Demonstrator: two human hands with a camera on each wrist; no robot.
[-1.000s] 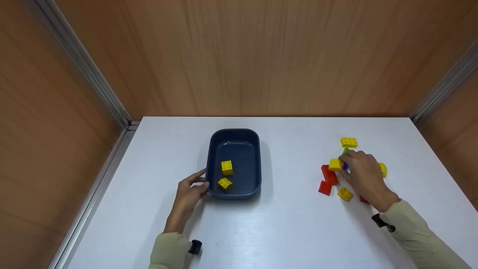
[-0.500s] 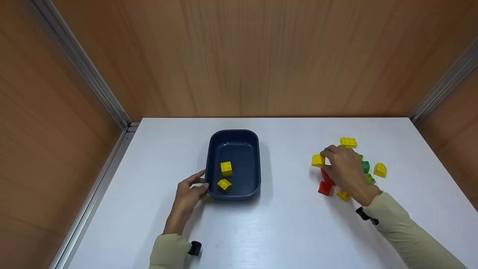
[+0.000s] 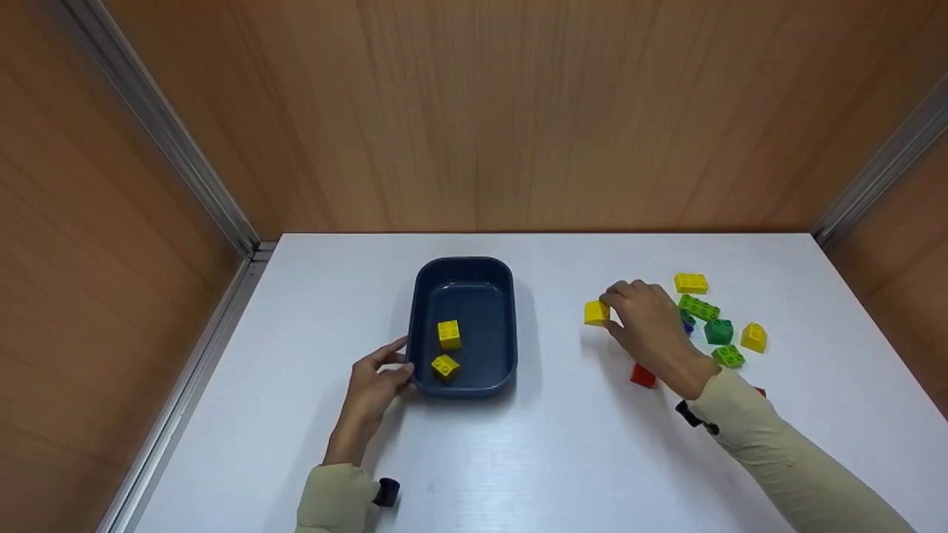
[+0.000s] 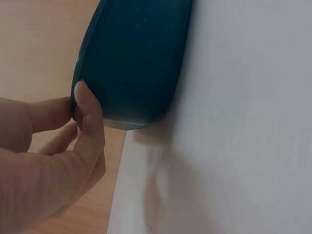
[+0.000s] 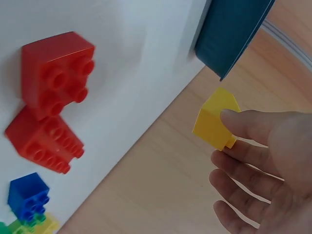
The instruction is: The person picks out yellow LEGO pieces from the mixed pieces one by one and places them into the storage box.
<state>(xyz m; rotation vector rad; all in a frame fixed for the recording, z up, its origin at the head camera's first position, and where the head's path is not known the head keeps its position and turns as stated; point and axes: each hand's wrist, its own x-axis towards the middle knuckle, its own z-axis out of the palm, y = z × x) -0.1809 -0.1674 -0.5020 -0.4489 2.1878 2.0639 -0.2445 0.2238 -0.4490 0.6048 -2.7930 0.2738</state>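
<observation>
My right hand (image 3: 650, 326) pinches a yellow toy brick (image 3: 596, 313) between thumb and fingers, raised over the white table. In the right wrist view that yellow brick (image 5: 217, 119) has a sloped side, and the thumb lies across it. My left hand (image 3: 374, 385) holds the near left corner of a deep dark blue tray (image 3: 511, 333). The left wrist view shows thumb and fingers pinching the tray's rim (image 4: 77, 73). Inside the tray lie a yellow brick (image 3: 449, 334) and a smaller-looking yellow brick (image 3: 445, 366).
Right of the tray, loose bricks lie on the table (image 3: 474, 459): a yellow one (image 3: 691, 283), a long green one (image 3: 699, 306), a dark green one (image 3: 718, 332), a sloped yellow one (image 3: 754, 337) and red ones (image 5: 56, 73). Wooden panels (image 3: 474, 111) enclose the table.
My right hand has lifted the yellow brick from the pile and carried it left toward the tray. The left hand and tray stay in place.
</observation>
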